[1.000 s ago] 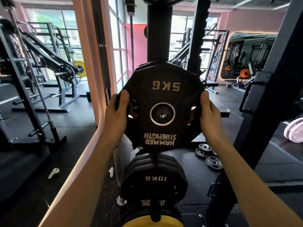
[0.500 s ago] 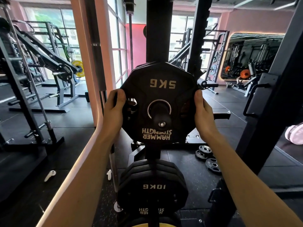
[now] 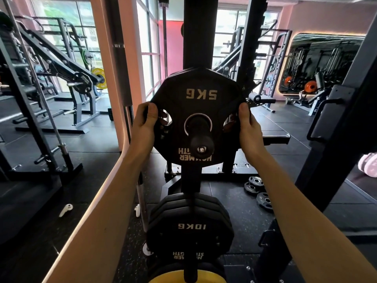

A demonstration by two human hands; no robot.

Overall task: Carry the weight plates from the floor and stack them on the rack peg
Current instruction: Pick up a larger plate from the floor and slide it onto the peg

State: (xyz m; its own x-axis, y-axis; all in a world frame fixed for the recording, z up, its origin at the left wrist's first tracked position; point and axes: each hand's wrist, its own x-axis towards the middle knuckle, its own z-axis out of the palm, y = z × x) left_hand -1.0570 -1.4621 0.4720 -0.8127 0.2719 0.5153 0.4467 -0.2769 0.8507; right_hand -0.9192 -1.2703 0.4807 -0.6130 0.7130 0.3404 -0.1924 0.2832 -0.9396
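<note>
A black 5KG plate (image 3: 201, 94) hangs upside down on the rack peg (image 3: 199, 137), whose black end pokes out through the plate's steel-ringed hole. My left hand (image 3: 143, 127) grips the plate's left edge, fingers through a grip hole. My right hand (image 3: 250, 129) holds the right edge the same way. More black plates sit behind it on the same peg. Three small black plates (image 3: 258, 190) lie on the floor to the right.
Below on the same upright (image 3: 196, 37) hang 10KG plates (image 3: 190, 225) and a yellow plate (image 3: 186, 277). A black rack post (image 3: 334, 139) rises on the right. A barbell (image 3: 120, 58) leans by the pink pillar. Two white earbuds (image 3: 65, 209) lie on the floor.
The plate has slid further back along the peg, so more of the peg's end sticks out in front. Both hands moved forward with it.
</note>
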